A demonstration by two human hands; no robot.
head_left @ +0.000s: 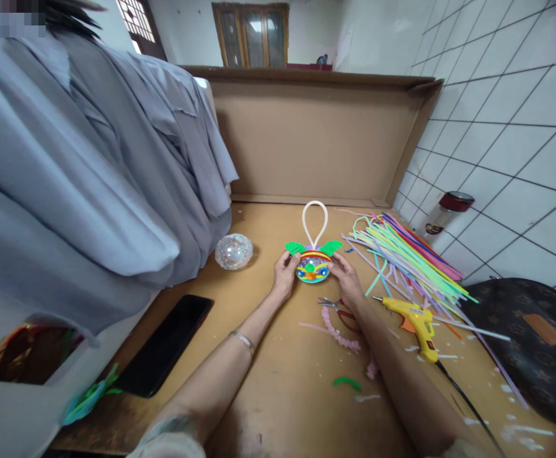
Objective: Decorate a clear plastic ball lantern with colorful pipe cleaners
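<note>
Between my two hands is a colourful ball ornament [312, 270] with blue eyes, an orange beak-like patch, yellow and red bands and green ear or leaf shapes at its top sides. A white pipe-cleaner loop [315, 222] stands up from its top. My left hand [285, 275] grips its left side, thumb towards the front. On the opposite side my right hand [346, 278] has its fingers closed at the edge. Scissors [342, 310] with red handles lie just below, partly behind my right forearm. Close by is a fluffy pink pipe-cleaner strip [338, 334].
A clear ball [234, 251] and a black phone [166, 345] lie at left. To the right are a heap of pipe cleaners [406, 251], a yellow glue gun [414, 324], a lidded bottle [447, 213] and a dark bag [511, 343]. A person in a grey shirt [116, 159] is at left.
</note>
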